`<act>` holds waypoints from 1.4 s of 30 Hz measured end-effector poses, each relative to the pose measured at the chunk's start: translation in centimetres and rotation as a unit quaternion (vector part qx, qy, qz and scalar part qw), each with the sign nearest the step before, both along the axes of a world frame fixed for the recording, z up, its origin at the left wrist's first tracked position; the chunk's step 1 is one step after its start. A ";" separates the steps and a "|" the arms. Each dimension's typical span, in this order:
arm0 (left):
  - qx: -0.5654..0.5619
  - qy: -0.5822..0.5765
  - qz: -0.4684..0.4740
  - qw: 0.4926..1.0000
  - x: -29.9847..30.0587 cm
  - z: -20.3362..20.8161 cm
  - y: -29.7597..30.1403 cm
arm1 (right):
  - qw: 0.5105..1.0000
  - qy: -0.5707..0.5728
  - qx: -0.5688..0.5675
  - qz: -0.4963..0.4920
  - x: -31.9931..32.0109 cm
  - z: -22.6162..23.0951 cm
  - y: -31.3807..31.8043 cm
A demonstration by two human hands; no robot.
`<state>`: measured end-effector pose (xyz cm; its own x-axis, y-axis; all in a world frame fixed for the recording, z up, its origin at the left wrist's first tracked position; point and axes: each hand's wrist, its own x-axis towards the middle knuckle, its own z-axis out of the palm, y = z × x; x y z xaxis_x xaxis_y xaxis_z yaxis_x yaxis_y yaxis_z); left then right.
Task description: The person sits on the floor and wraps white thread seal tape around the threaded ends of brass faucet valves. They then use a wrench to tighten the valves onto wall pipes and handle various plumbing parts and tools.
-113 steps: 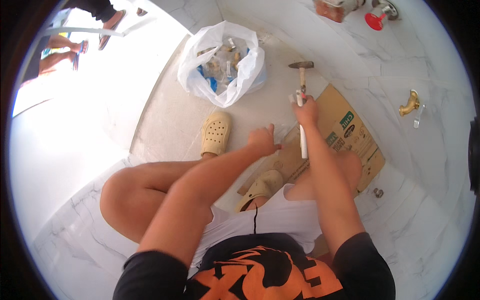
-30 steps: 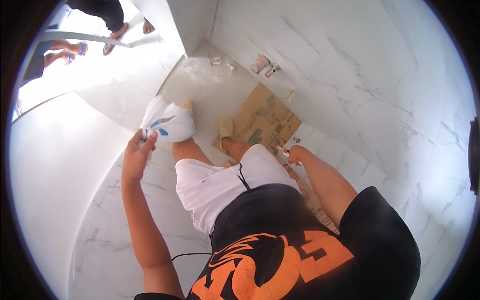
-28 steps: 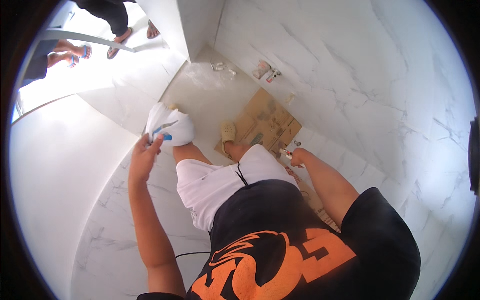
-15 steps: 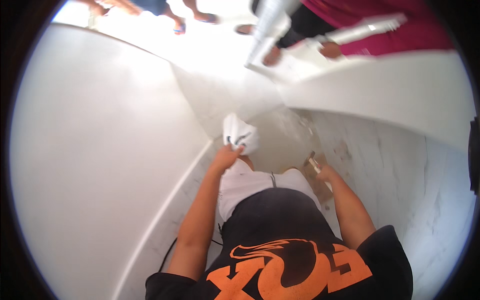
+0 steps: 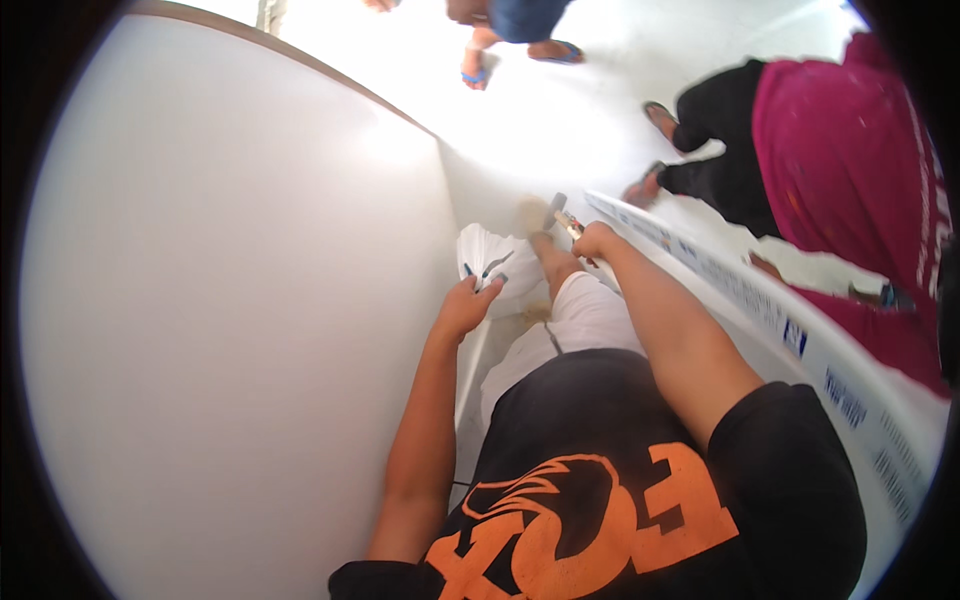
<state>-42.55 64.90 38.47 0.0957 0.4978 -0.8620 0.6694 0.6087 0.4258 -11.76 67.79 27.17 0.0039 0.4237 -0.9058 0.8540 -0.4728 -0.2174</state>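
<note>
My left hand (image 5: 464, 307) is closed on the gathered top of a white plastic bag (image 5: 484, 243), which hangs in front of me beside the left panel. Some dark thing shows between the fingers and the bag, too small to make out. In my right hand (image 5: 595, 243) is a hammer (image 5: 569, 224), gripped by its light handle with the dark head pointing forward. The hammer is held above my outstretched foot, to the right of the bag.
A tall white panel (image 5: 250, 280) rises close on my left. On the right, another white panel (image 5: 742, 285) with a printed edge runs beside my right arm. Beyond it stands a person in a maroon top (image 5: 815, 130). A person in blue shorts (image 5: 527, 18) stands ahead on the bright floor.
I have moved out of the marble-patterned corner toward the bright floor. My right hand has come forward and inward with the hammer, nearer the bag. The left hand still holds the bag.
</note>
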 end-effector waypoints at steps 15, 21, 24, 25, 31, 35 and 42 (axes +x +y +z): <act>0.133 -0.029 0.100 0.986 -0.8 11.6 22.0 | 0.997 0.051 0.013 0.053 -2.5 1.1 28.4; 0.158 -0.041 0.038 0.986 2.0 7.9 37.6 | 0.998 0.019 0.008 -0.062 2.0 1.1 37.4; 0.110 -0.060 -0.004 0.992 4.6 7.6 44.8 | 0.991 -0.010 0.021 -0.133 6.1 2.7 40.8; 0.115 -0.069 -0.024 0.991 6.4 7.4 46.5 | 0.986 -0.015 0.012 -0.167 8.0 2.9 41.4; 0.135 -0.080 -0.086 0.984 14.9 7.8 59.0 | 0.920 0.068 0.012 -0.385 14.8 -0.9 49.1; 0.182 -0.096 -0.147 0.967 18.9 10.3 69.8 | 0.905 0.071 0.041 -0.417 16.2 -2.9 58.5; 0.226 -0.102 -0.134 0.960 27.2 18.8 82.7 | 0.948 0.054 -0.031 -0.311 23.5 -3.8 80.1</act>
